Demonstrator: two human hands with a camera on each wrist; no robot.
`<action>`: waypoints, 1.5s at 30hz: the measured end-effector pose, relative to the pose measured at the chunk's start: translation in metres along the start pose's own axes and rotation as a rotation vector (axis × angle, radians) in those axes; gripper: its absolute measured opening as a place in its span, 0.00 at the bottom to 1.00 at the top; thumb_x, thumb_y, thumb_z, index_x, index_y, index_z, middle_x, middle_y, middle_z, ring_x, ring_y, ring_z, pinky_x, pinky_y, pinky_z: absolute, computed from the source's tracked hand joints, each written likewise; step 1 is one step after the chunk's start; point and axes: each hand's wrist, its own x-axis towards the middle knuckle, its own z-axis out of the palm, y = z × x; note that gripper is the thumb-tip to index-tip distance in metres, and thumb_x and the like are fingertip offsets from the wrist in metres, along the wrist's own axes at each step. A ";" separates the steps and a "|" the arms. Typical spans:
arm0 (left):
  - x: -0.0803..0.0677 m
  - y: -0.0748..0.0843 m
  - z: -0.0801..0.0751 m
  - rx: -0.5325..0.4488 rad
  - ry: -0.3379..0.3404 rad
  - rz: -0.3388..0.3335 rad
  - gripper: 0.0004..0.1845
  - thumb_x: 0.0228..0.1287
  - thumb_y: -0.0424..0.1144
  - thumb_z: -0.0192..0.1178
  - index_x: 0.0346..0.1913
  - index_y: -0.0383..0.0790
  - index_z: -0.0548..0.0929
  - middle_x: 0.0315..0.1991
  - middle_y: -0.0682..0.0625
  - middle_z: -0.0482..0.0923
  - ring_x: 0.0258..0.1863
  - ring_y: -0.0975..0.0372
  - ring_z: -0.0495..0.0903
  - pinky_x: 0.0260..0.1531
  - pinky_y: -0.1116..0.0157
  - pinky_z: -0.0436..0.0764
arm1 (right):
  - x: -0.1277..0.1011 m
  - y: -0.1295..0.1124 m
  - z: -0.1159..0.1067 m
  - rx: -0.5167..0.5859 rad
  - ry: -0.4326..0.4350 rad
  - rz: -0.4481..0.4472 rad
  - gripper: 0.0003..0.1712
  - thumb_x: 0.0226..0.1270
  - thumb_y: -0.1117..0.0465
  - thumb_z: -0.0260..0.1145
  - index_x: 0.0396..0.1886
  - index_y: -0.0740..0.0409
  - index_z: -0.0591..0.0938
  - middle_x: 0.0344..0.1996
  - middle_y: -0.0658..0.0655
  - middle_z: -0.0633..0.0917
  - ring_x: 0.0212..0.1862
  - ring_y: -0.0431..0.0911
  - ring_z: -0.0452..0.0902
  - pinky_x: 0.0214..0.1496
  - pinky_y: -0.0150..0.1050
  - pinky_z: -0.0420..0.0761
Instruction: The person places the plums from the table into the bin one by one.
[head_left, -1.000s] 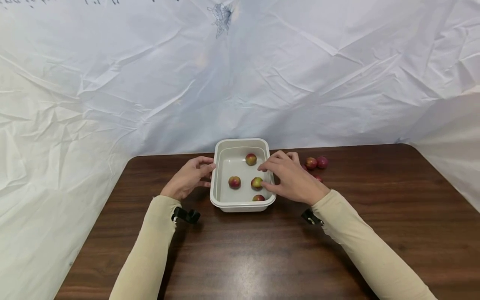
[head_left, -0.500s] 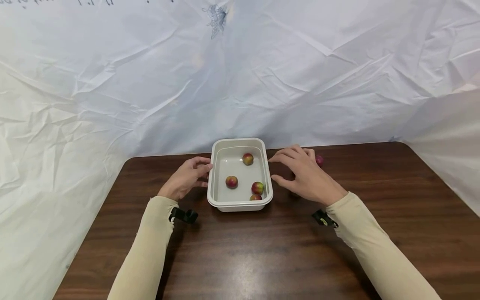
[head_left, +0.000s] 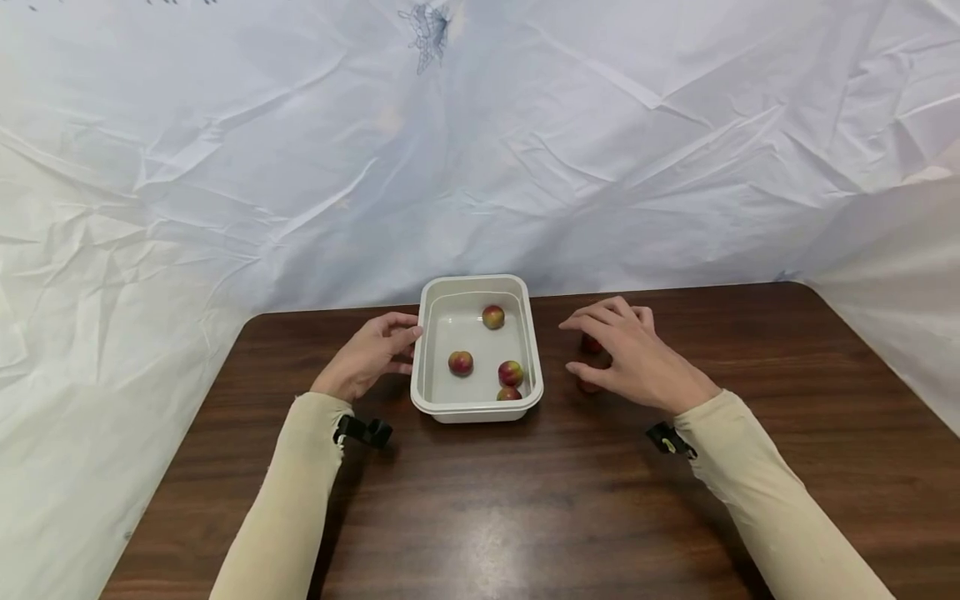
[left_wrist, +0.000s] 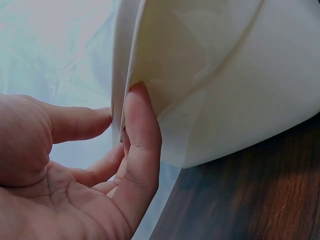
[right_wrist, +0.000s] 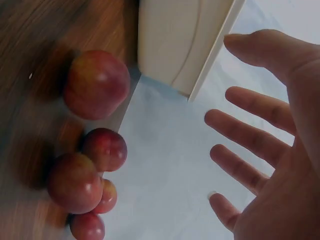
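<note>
A white rectangular plastic container (head_left: 477,409) stands on the table with several red-and-yellow plums inside, among them a plum (head_left: 461,362) near the middle and a plum (head_left: 492,317) at the far end. My left hand (head_left: 369,354) pinches the container's left rim between thumb and fingers; the left wrist view shows the rim (left_wrist: 131,60) between them. My right hand (head_left: 633,354) hovers right of the container, fingers spread and holding nothing. Below it, several loose plums lie on the table, including a plum (right_wrist: 97,85) and a plum (right_wrist: 75,182); in the head view the hand mostly hides them.
The dark wooden table (head_left: 480,508) has a wrinkled white sheet (head_left: 480,167) hanging behind it and at both sides. Black straps with small devices are on both wrists, over beige sleeves.
My right hand has moved right, from over the container to above the loose plums. One plum in the container has rolled toward the near right corner. My left hand keeps its hold.
</note>
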 end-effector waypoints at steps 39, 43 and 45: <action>0.003 -0.002 0.003 0.013 0.004 0.006 0.22 0.81 0.43 0.52 0.69 0.38 0.68 0.60 0.38 0.75 0.49 0.54 0.80 0.47 0.59 0.87 | -0.009 0.025 0.014 -0.018 -0.255 0.107 0.25 0.52 0.56 0.82 0.51 0.49 0.86 0.52 0.53 0.86 0.65 0.58 0.66 0.56 0.60 0.63; 0.004 -0.003 0.003 0.019 0.005 0.009 0.22 0.81 0.43 0.52 0.70 0.37 0.68 0.60 0.38 0.75 0.49 0.54 0.80 0.47 0.60 0.87 | -0.009 0.025 0.016 -0.024 -0.262 0.111 0.23 0.54 0.55 0.82 0.51 0.48 0.86 0.52 0.52 0.87 0.63 0.56 0.68 0.56 0.60 0.62; 0.004 -0.003 0.002 0.019 0.005 0.011 0.23 0.81 0.43 0.52 0.70 0.36 0.68 0.60 0.38 0.75 0.49 0.54 0.80 0.47 0.60 0.87 | -0.009 0.025 0.017 -0.024 -0.267 0.115 0.23 0.54 0.55 0.81 0.50 0.48 0.86 0.51 0.52 0.87 0.62 0.55 0.69 0.55 0.60 0.61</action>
